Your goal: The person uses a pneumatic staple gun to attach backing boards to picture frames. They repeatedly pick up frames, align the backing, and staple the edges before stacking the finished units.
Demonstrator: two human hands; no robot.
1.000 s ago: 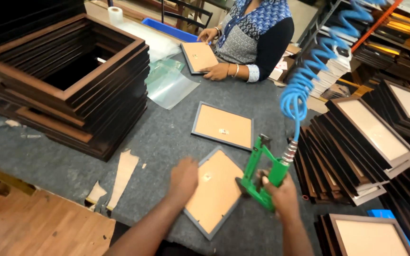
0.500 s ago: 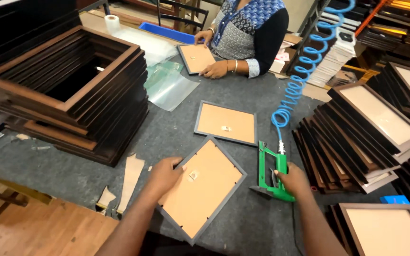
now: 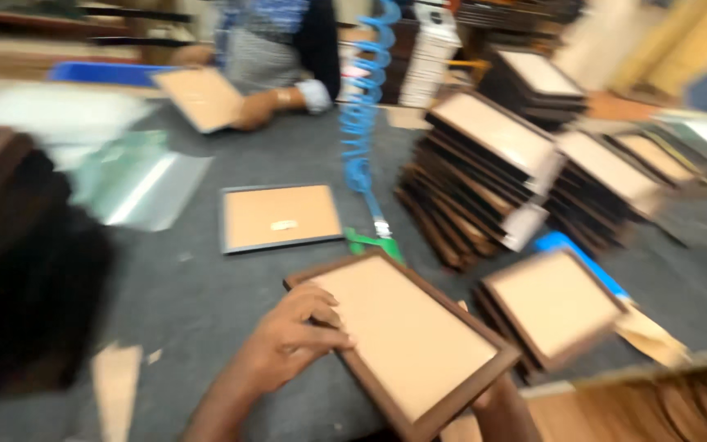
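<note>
Brown wooden picture frame (image 3: 407, 340) with a tan backing board lies tilted on the grey felt table (image 3: 206, 286). Left hand (image 3: 292, 340) clasps its near-left edge; right hand (image 3: 497, 401) touches its lower corner, grip unclear. Green tool (image 3: 370, 243) lies just beyond the frame.

Setting: picture-framing workshop. Evidence: grey felt-covered worktable (image 3: 206, 278); stacks of dark wooden frames (image 3: 493, 172) along its right edge, backing boards up; coiled blue air hose (image 3: 362, 106) running to a green pneumatic tool (image 3: 370, 243) mid-table; clear glazing sheets (image 3: 137, 184) toward the left edge.
</note>
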